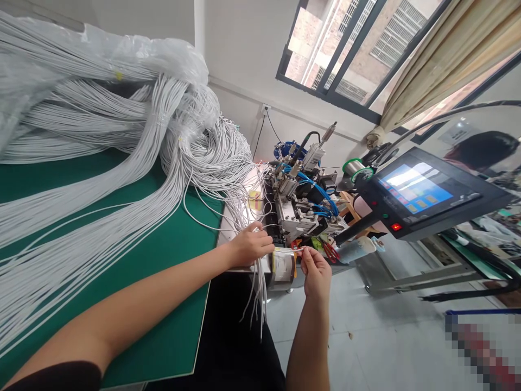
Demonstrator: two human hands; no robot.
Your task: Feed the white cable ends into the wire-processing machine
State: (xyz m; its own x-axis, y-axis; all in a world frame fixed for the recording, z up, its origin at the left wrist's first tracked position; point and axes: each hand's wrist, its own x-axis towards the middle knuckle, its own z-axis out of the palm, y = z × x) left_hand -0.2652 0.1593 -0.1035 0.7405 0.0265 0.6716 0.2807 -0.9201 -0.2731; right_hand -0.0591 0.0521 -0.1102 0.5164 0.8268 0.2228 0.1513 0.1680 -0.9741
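My left hand is closed around several grey-white cables, whose loose ends hang down below it. One thin cable runs out to the right from my left hand. Its end is pinched between the thumb and fingers of my right hand; the very tip is too small to make out. Just beyond both hands stands a bench machine with metal cylinders and blue air tubes. Large bundles of the same cable, partly wrapped in clear plastic, lie to the left.
A green-topped table is under my left arm. On the right, a control screen stands on an arm near a wire spool. Red-handled scissors lie by the machine. Another person's head shows at the far right.
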